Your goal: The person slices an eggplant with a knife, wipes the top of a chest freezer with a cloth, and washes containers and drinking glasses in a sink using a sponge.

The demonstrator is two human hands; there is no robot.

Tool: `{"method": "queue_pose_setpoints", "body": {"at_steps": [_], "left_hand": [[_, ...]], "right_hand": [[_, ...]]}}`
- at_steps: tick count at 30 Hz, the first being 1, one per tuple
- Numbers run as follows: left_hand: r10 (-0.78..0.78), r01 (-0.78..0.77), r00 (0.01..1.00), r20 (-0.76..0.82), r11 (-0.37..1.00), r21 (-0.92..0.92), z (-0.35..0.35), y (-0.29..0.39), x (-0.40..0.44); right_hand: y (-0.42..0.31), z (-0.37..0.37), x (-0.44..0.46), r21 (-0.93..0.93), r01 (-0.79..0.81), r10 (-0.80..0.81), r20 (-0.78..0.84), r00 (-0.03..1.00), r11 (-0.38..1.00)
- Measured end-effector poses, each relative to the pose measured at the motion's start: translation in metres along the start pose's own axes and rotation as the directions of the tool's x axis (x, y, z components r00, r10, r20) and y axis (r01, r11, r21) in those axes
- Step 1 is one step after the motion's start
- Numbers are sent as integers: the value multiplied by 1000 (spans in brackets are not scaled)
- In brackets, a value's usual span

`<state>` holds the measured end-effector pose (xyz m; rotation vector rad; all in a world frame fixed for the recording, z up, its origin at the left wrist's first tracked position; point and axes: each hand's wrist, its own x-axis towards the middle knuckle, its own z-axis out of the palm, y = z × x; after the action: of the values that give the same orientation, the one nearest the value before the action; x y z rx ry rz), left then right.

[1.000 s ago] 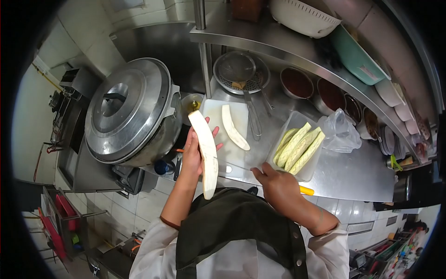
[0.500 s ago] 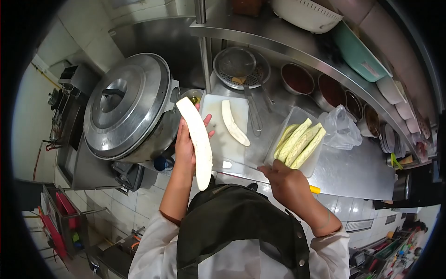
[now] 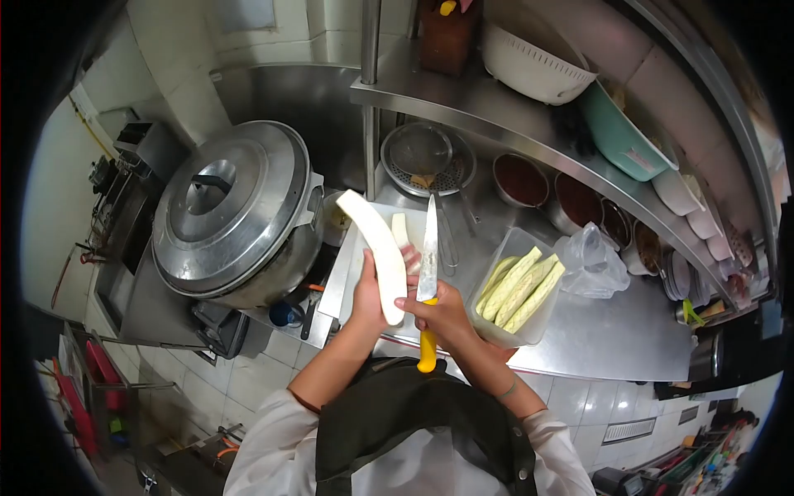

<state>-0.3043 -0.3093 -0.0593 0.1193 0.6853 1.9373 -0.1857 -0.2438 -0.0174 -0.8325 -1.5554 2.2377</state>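
A long, curved, pale peeled eggplant (image 3: 379, 252) lies across the palm of my left hand (image 3: 366, 291), its far end pointing up and left. My right hand (image 3: 451, 312) grips the yellow handle of a kitchen knife (image 3: 428, 256), blade pointing away from me. The right thumb reaches to the eggplant's near end; whether it presses on it I cannot tell. Beneath is a white cutting board (image 3: 347, 255), where a second pale piece (image 3: 399, 223) is partly hidden by my left hand. To the right, a clear plastic container (image 3: 542, 324) holds several yellow-green peeled eggplants (image 3: 523, 291).
A large lidded pot (image 3: 231, 211) stands at left. Behind the board are strainers (image 3: 426, 157) and a whisk (image 3: 447, 248). Metal bowls of red sauce (image 3: 521, 182) and a plastic bag (image 3: 594, 260) sit at right. A steel shelf (image 3: 496, 136) overhangs the counter.
My right hand has come left from beside the container, and the knife now points away instead of left. The eggplant in my left hand has shifted right. The view has tilted.
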Motion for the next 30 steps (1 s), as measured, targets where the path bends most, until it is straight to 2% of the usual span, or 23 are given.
{"method": "queue_pose_setpoints", "body": {"at_steps": [1,2,3,5,6,7,9,13,16,19,22,25,29,30], "left_hand": [[-69,70,995,71,998,-10,-13,-8,0],[-51,152,936,347,951,-269,-45,-11,7],[-14,46,983,184,984,-171,-36,-5,3],[123,-114,983,-136,991,70,-6,12,-5],[156,-152,981,-111,987,45,-11,19,-5],[186,-182,980,-74,981,64,-15,25,-5],[235,-234,972,2,967,105,-21,36,-5],[228,-251,966,125,941,227,-22,49,-11],[197,-224,971,137,949,221,-20,50,-11],[207,-225,972,114,959,174,-11,55,-14],[267,-286,957,111,933,221,-12,59,-11],[311,-343,938,153,894,287,-11,70,-5],[292,-331,942,166,888,320,-8,65,3],[290,-326,944,158,899,293,-7,65,2]], "right_hand": [[-4,1,-2,-108,-12,11,-8,1000,994],[-8,2,-6,-213,-23,21,-15,1000,977],[-9,1,-8,-315,-34,28,-21,999,948],[-2,-5,-19,-323,179,-201,-36,979,929],[0,-11,-23,-326,283,-313,-40,949,902],[-4,-19,-27,-520,400,-435,59,898,755],[-17,-32,-37,-765,561,-580,313,752,315],[-34,-17,-56,-904,415,-514,308,800,106],[-35,-4,-54,-923,383,-509,350,786,-43],[-33,-1,-56,-933,336,-455,356,816,-128],[-30,-9,-62,-935,263,-347,334,876,-236],[-37,-13,-68,-951,237,-341,294,893,-199],[-42,6,-73,-923,309,-478,384,790,-231],[-38,7,-70,-925,295,-433,374,820,-241]]}}
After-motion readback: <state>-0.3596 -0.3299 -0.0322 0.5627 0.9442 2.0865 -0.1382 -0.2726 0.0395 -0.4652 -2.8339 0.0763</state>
